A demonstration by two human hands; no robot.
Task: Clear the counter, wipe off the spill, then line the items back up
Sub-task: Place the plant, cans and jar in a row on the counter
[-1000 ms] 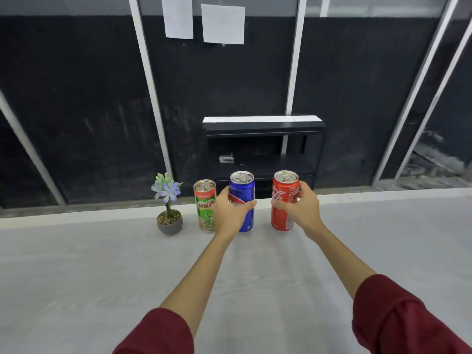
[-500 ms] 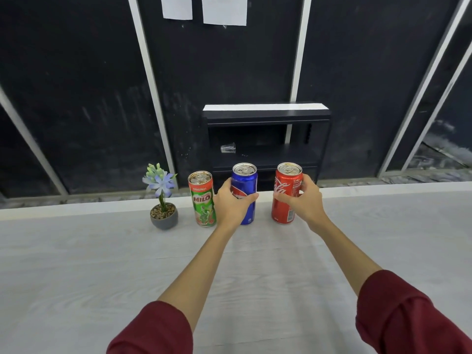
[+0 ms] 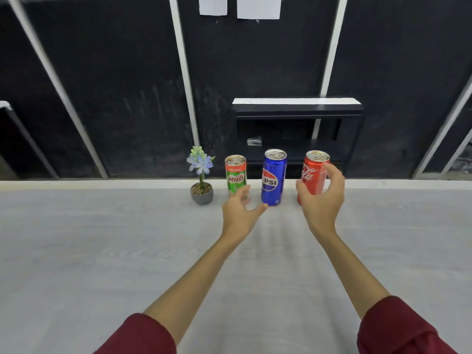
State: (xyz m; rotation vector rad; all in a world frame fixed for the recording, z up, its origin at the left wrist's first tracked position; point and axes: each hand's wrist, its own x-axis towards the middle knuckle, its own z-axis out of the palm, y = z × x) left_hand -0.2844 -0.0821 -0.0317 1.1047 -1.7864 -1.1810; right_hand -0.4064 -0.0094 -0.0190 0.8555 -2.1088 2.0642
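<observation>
Along the far edge of the pale grey counter [image 3: 102,251] stand, left to right, a small potted flower [image 3: 201,183], a green Milo can [image 3: 235,175], a blue Pepsi can [image 3: 273,178] and a red Coca-Cola can [image 3: 313,175], all upright. My left hand [image 3: 240,215] hovers with spread fingers just in front of the gap between the Milo and Pepsi cans, holding nothing. My right hand [image 3: 323,200] is in front of the red can with fingers loosely curved, apart from it.
Beyond the counter stands a low black shelf unit [image 3: 297,108] with a clear plastic cup [image 3: 254,141] lying inside. Dark wall panels with white frames rise behind. Two paper sheets [image 3: 259,6] hang on the wall.
Both hands have let go of their cans and drawn back toward me. The blue and red cans stay standing at the counter's far edge.
</observation>
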